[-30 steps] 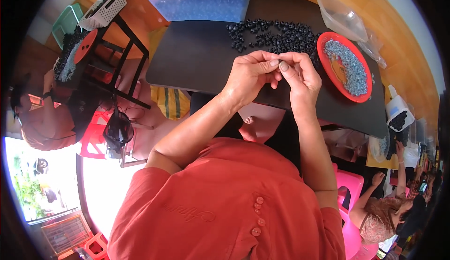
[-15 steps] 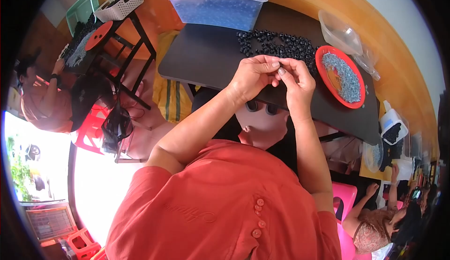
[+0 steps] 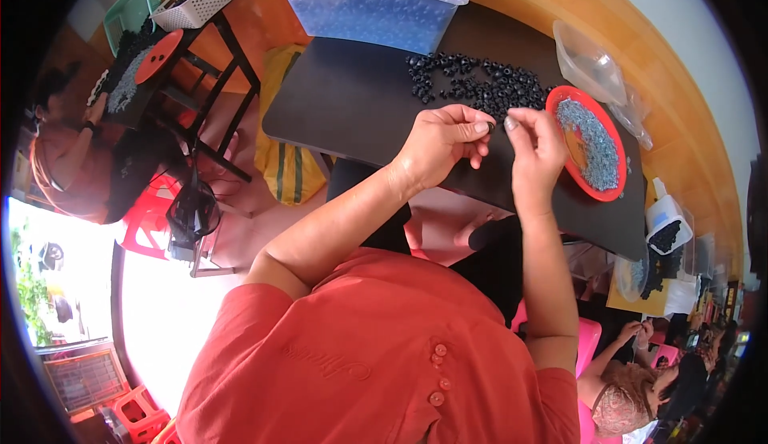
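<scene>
The black counter (image 3: 344,100) carries everything, and the person in the orange shirt leans over its near edge. At the far edge stands a clear blue plastic bin (image 3: 376,12), filled with small black rings. In front of the bin, toward the right half of the counter, a loose pile of black rings (image 3: 472,84) lies spread on the surface. At the right edge sits a round red plate (image 3: 560,108) holding a heap of small grey-blue parts (image 3: 596,144). Beyond the plate, near the far right corner, there is a crumpled clear plastic bag (image 3: 592,64).

The 2 hands are raised just above the near side of the pile, close together but apart. The left hand (image 3: 440,144) is curled, and its thumb and forefinger pinch 1 small dark ring (image 3: 490,126) at the fingertips. The right hand (image 3: 536,152) has its fingers bent, with the thumb and forefinger tips pressed together just beside the ring; whether something is between them, I cannot tell.
</scene>
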The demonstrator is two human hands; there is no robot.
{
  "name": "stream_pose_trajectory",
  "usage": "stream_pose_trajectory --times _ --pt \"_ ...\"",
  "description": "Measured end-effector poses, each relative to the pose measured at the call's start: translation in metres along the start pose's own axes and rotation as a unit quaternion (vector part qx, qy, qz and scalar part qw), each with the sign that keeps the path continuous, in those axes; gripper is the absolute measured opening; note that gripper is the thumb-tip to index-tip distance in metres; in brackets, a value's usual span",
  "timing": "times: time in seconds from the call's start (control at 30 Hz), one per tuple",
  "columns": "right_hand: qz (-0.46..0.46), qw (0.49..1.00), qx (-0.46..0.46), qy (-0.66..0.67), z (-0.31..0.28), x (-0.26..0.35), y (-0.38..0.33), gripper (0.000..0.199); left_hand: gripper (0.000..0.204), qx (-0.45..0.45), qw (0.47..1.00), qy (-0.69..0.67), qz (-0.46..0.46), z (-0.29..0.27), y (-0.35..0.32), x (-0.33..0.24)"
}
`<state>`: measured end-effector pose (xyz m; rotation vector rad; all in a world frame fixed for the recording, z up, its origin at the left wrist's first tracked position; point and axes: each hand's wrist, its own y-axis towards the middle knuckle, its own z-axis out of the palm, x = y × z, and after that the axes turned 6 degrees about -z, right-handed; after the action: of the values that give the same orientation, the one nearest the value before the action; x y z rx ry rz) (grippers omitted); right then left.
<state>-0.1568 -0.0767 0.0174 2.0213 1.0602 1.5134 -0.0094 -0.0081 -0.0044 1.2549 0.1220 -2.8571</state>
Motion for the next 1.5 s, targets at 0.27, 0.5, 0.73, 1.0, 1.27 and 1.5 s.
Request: stream_pose_trajectory --times 0.27,0.5,0.73,1.0,1.27,1.5 --pt "-0.1 0.922 0.198 -0.316 0.016 -0.043 0.081 0.01 0.01 0.032 0.998 0.056 -0.023 0.003 -0.009 -0.005" --pt "-0.122 0.871 0.265 -0.395 0.035 -0.067 0.088 0.009 0.009 0.049 0.997 0.048 -0.043 0.002 -0.01 -0.007" --pt "-0.131 0.863 0.268 -0.407 0.037 -0.069 0.085 0.01 0.009 0.045 0.996 0.075 -0.032 0.001 -0.01 -0.005" --pt "-0.182 0.917 0.185 -0.304 0.014 -0.075 0.094 0.007 0.012 0.003 0.998 0.049 -0.038 0.008 -0.007 -0.005" --pt "-0.029 0.971 0.226 0.076 -0.001 -0.03 0.091 0.01 0.017 -0.048 0.996 -0.053 0.057 0.005 -0.001 -0.012" --pt "-0.312 0.938 0.133 -0.074 0.013 0.0 0.073 0.01 0.014 -0.127 0.981 -0.055 0.136 0.002 0.031 -0.053"
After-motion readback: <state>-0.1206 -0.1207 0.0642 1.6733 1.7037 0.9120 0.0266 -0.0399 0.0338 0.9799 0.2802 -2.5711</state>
